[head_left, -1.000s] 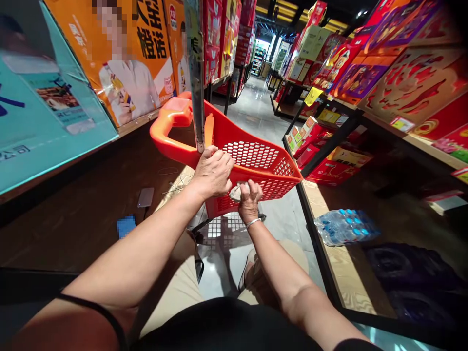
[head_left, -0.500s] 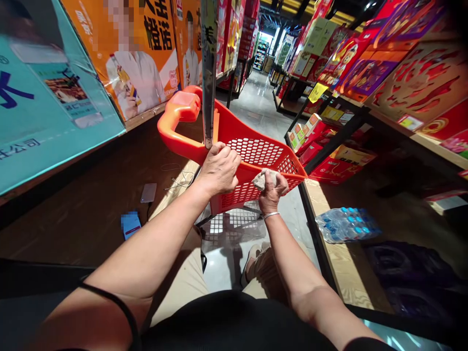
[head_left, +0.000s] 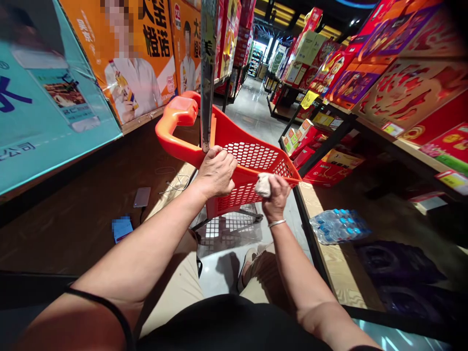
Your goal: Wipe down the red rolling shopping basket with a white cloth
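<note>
An orange-red shopping cart (head_left: 252, 151) with a meshed basket stands in front of me, tilted in view. My left hand (head_left: 218, 170) is closed over the cart's near rim, just below the lower end of an upright metal post (head_left: 207, 73). In my right hand (head_left: 277, 197) is a crumpled pale cloth (head_left: 263, 185), pinched between the fingers beside the basket's outer side, near the rim's right end. The cart's thick curved handle (head_left: 170, 126) juts out to the left, with neither hand on it.
Shelves of boxed goods line both sides of a shiny tiled aisle (head_left: 248, 105). A pack of water bottles (head_left: 338, 225) lies on the low right shelf (head_left: 340, 268). On the low left shelf lie a phone (head_left: 122, 229) and a pale flat device (head_left: 142, 197) with a cable.
My right hand has turned and shifted slightly down along the cart's side, with the cloth in it. The left hand keeps its hold. The whole view has drifted a little.
</note>
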